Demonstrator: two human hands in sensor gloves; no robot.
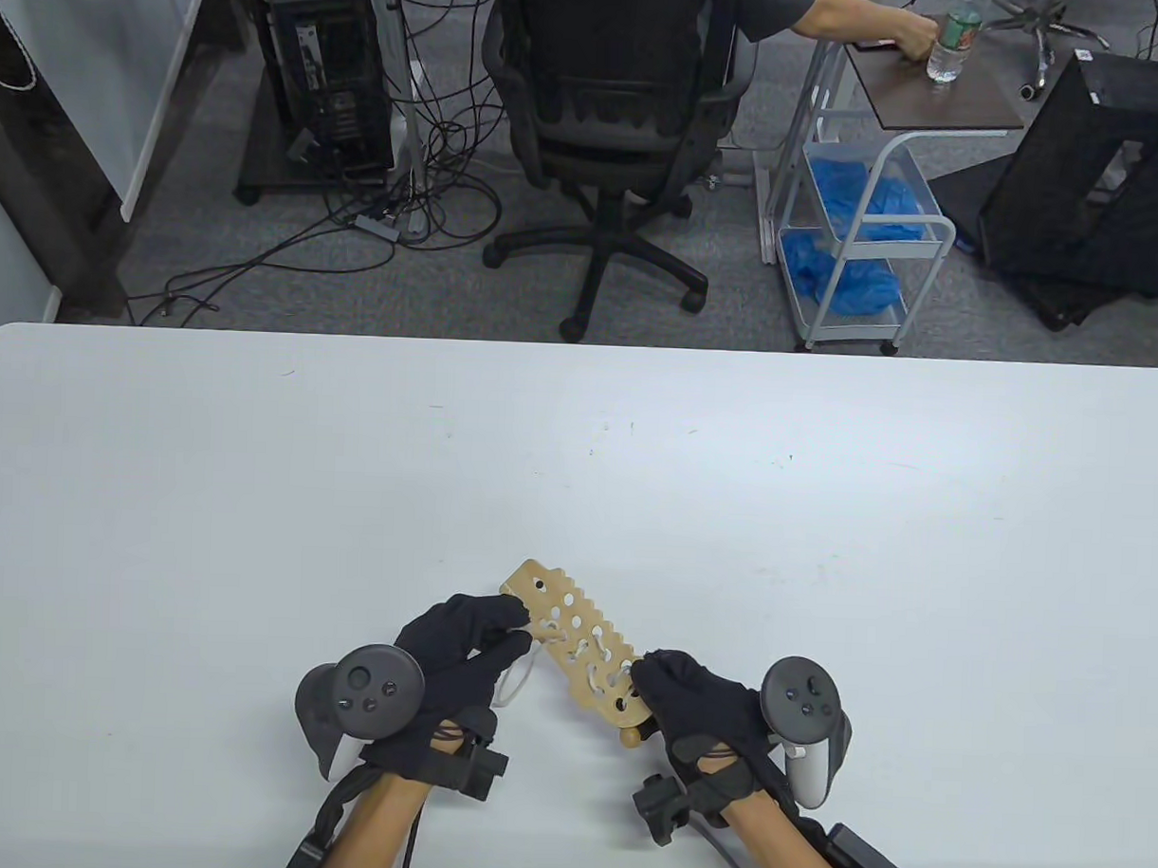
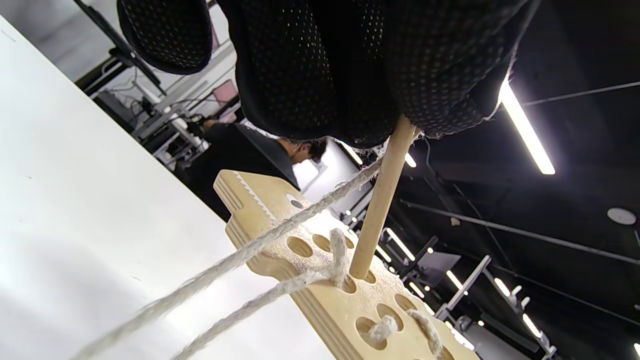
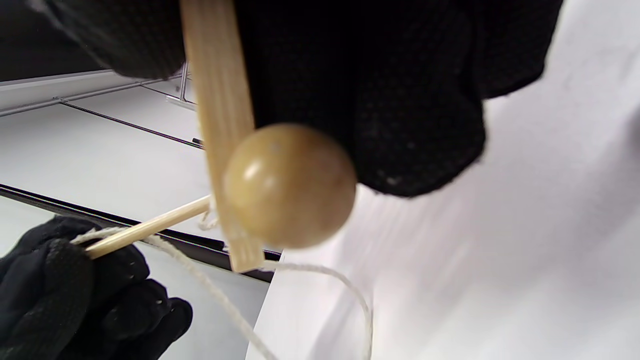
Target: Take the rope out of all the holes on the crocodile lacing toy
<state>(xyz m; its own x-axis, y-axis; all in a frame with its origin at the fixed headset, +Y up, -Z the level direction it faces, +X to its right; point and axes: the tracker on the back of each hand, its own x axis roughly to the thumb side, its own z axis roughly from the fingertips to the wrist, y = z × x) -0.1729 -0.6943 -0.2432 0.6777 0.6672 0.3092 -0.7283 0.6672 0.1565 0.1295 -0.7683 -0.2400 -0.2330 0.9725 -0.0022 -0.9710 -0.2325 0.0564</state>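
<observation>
Spanning the lower half of the table view, white table, near-centre work area by the bottom edge. Behind it: office chair, wire cart with blue items, a person's arm reaching to a side table with a water bottle.

Crocodile lacing toy: flat wooden plank with holes and a toothed edge, held between both hands, angled from upper left to lower right. In the left wrist view it looks lifted off the table, tilted.

Left hand: fingers curled, pinching the wooden needle stick at its top end; stick's lower tip sits in one of the holes mid-board. Hand is at the toy's left edge.

Right hand: clamped on the toy's near/lower end, fingers wrapped over the edge.

Rope: white cord, laced through several holes in the middle and lower part of the board; two strands run off the board toward the lower left in the left wrist view, a loop hangs between the hands.

Wooden ball: just beside the board edge under the right hand's fingers.
</observation>
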